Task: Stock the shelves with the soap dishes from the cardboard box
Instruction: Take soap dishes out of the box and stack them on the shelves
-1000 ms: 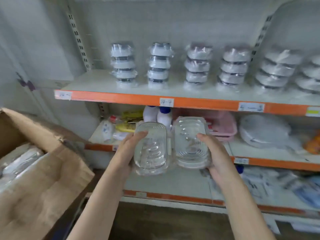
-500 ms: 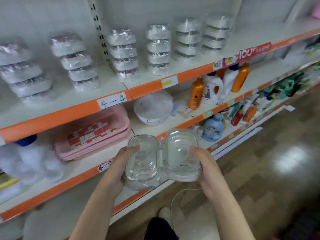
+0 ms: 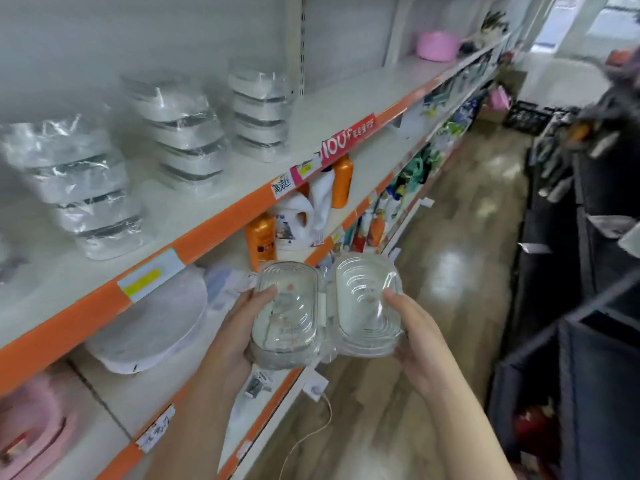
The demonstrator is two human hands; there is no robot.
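Soap dishes, two clear ones side by side: left soap dish (image 3: 285, 315) is gripped by the left hand (image 3: 235, 337), right soap dish (image 3: 367, 306) by the right hand (image 3: 420, 344). Both are held out in the aisle, just in front of the orange-edged shelves (image 3: 214, 220), below the wrapped stacks (image 3: 183, 133).

Orange-edged top shelf (image 3: 214, 216) carries three stacks of wrapped dishes (image 3: 187, 133); pink basin (image 3: 437, 46) farther along.

Right of the orange shelf edge (image 3: 221, 220), the dark racks (image 3: 588, 306) blur beyond telling. The pink tub (image 3: 31, 420) under it is cut off at the frame's left edge.
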